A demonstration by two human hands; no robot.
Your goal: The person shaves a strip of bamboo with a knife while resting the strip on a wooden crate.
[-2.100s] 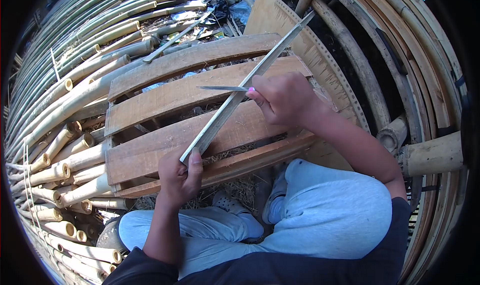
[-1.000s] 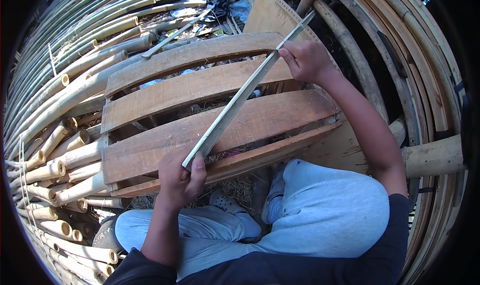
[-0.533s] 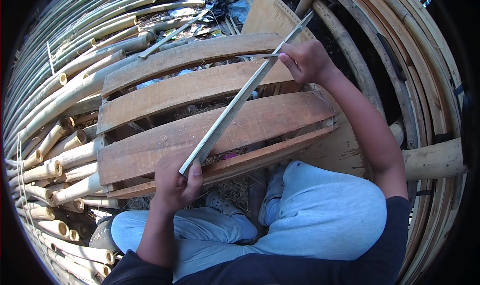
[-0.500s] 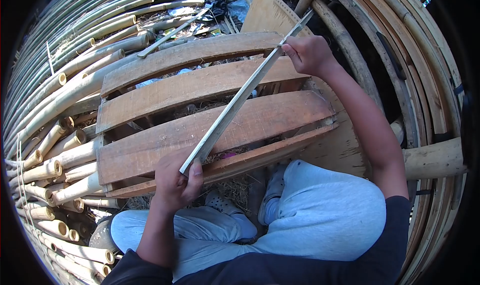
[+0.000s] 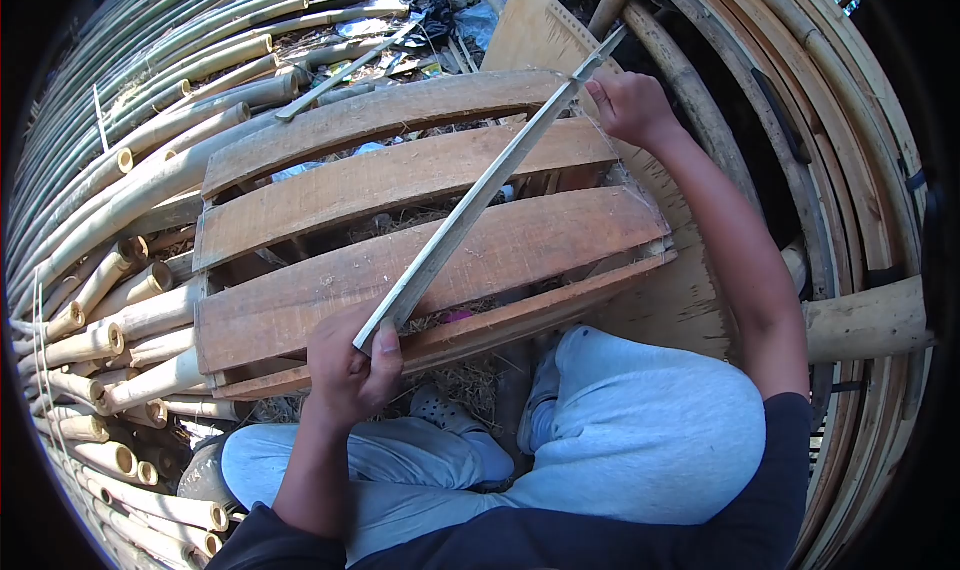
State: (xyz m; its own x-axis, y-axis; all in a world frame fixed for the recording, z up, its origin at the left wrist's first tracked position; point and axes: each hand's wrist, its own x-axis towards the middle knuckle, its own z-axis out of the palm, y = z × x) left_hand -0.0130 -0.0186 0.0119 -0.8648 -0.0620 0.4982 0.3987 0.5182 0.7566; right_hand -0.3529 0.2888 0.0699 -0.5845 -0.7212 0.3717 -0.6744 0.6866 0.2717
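Observation:
A long split bamboo strip [image 5: 470, 207] slants across the slatted wooden bench [image 5: 430, 255], from lower left to upper right. My left hand [image 5: 350, 365] is closed around its near end, the thumb along the side. At the upper end, my right hand [image 5: 635, 110] is closed in a fist just right of the strip. Something thin and dark seems to cross the strip beside that fist, but I cannot make out what the fingers hold. The strip's far tip reaches past my right hand, over a light wooden board.
Bamboo poles [image 5: 130, 185] are stacked along the left. Another thin strip [image 5: 340, 78] lies beyond the bench, near scattered litter [image 5: 430, 30]. A light board [image 5: 535, 25] leans behind. Long planks [image 5: 850, 120] curve along the right, near a thick bamboo pole [image 5: 870, 318].
My right hand has shifted slightly right and down, a little away from the strip. My left hand and the strip's near end have moved slightly left.

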